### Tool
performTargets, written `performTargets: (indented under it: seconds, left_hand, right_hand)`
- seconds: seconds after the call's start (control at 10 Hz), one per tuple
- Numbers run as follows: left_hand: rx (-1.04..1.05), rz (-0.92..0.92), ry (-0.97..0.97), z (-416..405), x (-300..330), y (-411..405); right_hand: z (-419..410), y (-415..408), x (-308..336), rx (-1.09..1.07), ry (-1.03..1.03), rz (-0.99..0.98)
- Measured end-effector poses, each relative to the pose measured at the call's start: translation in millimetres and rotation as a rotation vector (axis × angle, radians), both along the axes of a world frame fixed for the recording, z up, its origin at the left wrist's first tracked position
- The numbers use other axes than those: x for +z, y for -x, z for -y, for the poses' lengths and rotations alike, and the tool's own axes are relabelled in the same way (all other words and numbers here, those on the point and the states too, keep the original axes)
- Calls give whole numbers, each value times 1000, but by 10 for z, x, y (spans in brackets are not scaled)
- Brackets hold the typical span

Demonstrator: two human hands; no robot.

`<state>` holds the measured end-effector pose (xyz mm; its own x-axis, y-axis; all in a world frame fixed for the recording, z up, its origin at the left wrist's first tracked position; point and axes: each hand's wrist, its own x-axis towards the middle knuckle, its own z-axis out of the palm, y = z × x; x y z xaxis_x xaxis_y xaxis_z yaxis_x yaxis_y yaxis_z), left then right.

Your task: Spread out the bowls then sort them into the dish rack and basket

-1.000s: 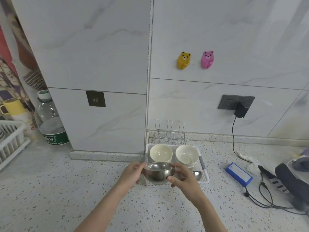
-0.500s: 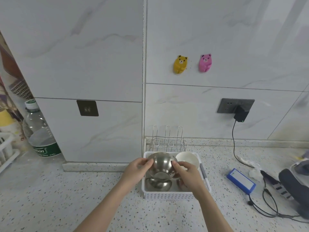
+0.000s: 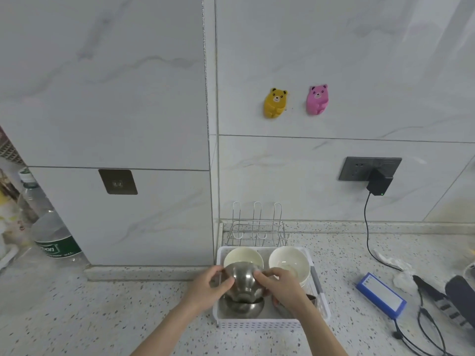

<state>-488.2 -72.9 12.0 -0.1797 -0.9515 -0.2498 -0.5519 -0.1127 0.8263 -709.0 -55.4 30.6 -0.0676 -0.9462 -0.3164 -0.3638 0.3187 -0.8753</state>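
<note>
Steel bowl sits between my two hands, tilted, rim facing away, just above a 2nd steel bowl in the white basket. My left hand grips its left side, thumb across the front, fingers curled behind. My right hand pinches the right rim w/ thumb & fingers. Forearms angle in from the bottom edge. Behind: two white bowls at the basket's back, then the wire dish rack by the wall.
</note>
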Motion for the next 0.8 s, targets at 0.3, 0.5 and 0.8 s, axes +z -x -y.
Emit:
performTargets:
  seconds: [0.3, 0.5, 0.8]
  left_hand:
    - [-99, 124, 57, 88, -143, 27]
    - [-129, 237, 98, 81, -208, 15]
    - [-24, 114, 129, 15, -231, -5]
  right_hand:
    - [88, 38, -119, 108, -43, -171]
    - [104, -7, -187, 190, -7, -391]
    - [-14, 7, -164, 174, 22, -419]
